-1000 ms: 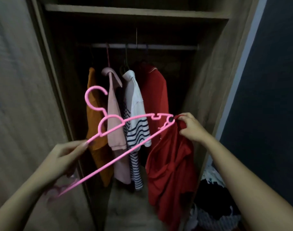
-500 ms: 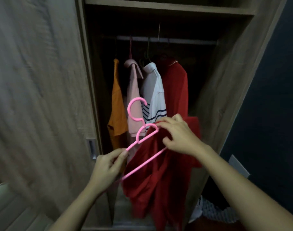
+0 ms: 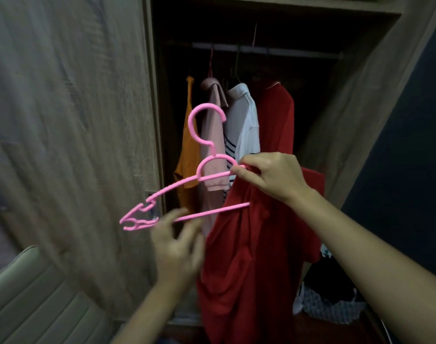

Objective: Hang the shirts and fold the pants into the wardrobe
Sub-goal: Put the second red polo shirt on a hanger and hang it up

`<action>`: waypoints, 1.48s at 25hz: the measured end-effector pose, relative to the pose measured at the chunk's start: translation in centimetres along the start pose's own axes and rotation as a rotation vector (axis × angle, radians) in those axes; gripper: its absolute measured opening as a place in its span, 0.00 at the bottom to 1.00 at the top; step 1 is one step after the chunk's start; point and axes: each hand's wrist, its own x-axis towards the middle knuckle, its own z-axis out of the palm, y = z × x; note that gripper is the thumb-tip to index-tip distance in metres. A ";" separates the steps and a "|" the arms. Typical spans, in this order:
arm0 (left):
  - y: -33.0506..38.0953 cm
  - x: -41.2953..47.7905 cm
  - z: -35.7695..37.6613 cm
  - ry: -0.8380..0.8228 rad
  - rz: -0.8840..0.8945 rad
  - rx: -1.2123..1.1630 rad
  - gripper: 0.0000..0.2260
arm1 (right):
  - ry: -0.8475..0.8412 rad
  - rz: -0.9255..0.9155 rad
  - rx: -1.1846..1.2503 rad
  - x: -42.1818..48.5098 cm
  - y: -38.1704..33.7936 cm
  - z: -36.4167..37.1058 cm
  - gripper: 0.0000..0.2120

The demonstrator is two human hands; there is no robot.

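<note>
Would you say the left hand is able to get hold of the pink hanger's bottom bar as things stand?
Probably yes. The left hand is blurred, fingers spread just under the pink hanger, whose left end and bottom bar hang bare. The red shirt covers only the right end, which the right hand pinches.

A limp red shirt point(image 3: 251, 256) hangs half-threaded on a tilted pink hanger point(image 3: 187, 180).
</note>
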 end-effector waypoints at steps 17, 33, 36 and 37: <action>-11.5 4.2 -0.4 -0.732 -0.549 0.188 0.09 | -0.148 0.113 0.097 -5.3 5.2 1.1 0.31; -3.1 2.5 -0.2 -0.303 0.000 -0.128 0.17 | -0.204 0.430 0.163 -5.0 3.0 2.7 0.38; -4.4 5.6 -1.5 -0.349 0.005 0.127 0.21 | -0.184 0.371 0.244 -4.8 2.3 2.5 0.35; -4.7 6.1 -1.7 -0.432 0.022 0.175 0.19 | -0.185 0.345 0.249 -4.7 2.0 2.6 0.32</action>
